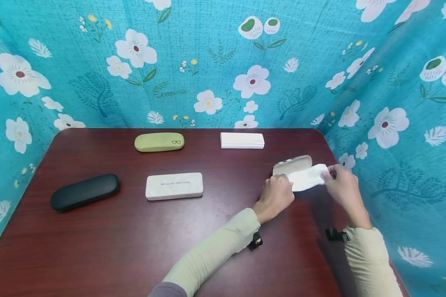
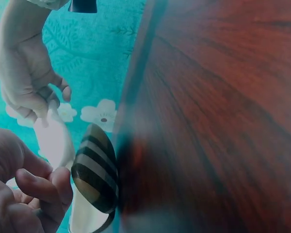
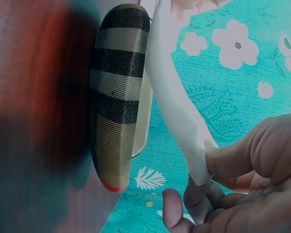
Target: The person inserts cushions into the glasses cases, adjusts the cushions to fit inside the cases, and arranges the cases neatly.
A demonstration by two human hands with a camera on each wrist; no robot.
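Between my two hands a folded white cloth (image 1: 307, 178) is stretched in the air. My left hand (image 1: 276, 196) pinches its left end, and my right hand (image 1: 343, 187) pinches the other end between thumb and fingers. Behind and below the cloth, an open glasses case (image 1: 292, 165) rests on the table with its pale-lined lid raised. The wrist views show the case's striped outside (image 3: 117, 82) in black, grey and tan. In the head view the left hand and the cloth hide most of the case's lower half.
On the dark red table (image 1: 126, 247) lie a black glasses case (image 1: 85, 192), a green case (image 1: 159, 142), a whitish case with lettering (image 1: 174, 186) and a white box-shaped case (image 1: 242, 140). A blue flowered curtain (image 1: 193, 62) hangs along the back and right edges.
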